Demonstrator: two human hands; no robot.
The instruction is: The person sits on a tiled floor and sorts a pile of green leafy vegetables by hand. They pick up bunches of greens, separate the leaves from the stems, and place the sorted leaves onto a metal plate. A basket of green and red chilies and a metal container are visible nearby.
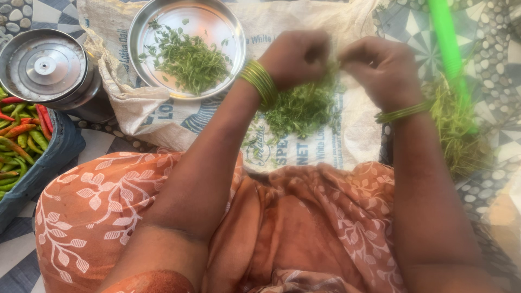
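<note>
The floor (510,81) was laid in a mosaic of grey and white pebbles set around tiles with dark blue and white fan-shaped patterns. A pale woven sack (163,116) with blue print lay spread flat over it. At the left edge sat a dark blue tub (54,154), piled with green and red chillies (19,138), and behind it a lidded steel pot (46,68). Soft, even daylight fell over everything, throwing only faint shadows.
</note>
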